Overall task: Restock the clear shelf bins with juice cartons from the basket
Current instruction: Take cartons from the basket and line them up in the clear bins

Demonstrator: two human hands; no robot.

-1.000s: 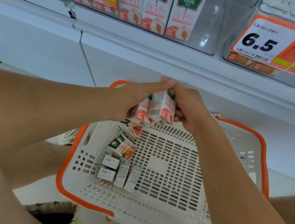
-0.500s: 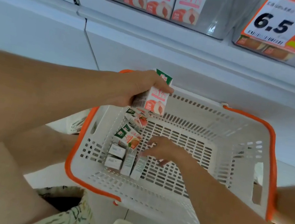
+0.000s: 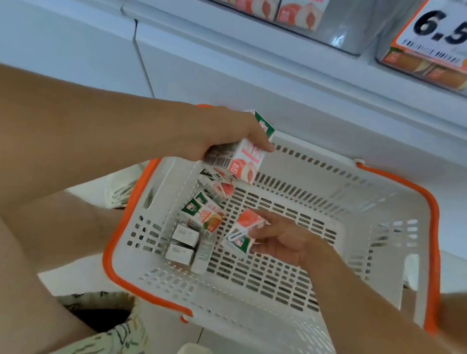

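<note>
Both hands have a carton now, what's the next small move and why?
Probably lift the right hand clear of the basket with its peach carton. The left hand already holds cartons above the rim, and the clear bin overhead shows room.

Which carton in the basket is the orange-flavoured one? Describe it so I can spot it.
Start at the white basket with the orange rim. Along its left wall lies a loose pile of cartons; the orange-juice carton lies flat in the middle of it, just left of the right hand. Its front shows orange fruit, where neighbours show pink peach or plain white sides.
</note>
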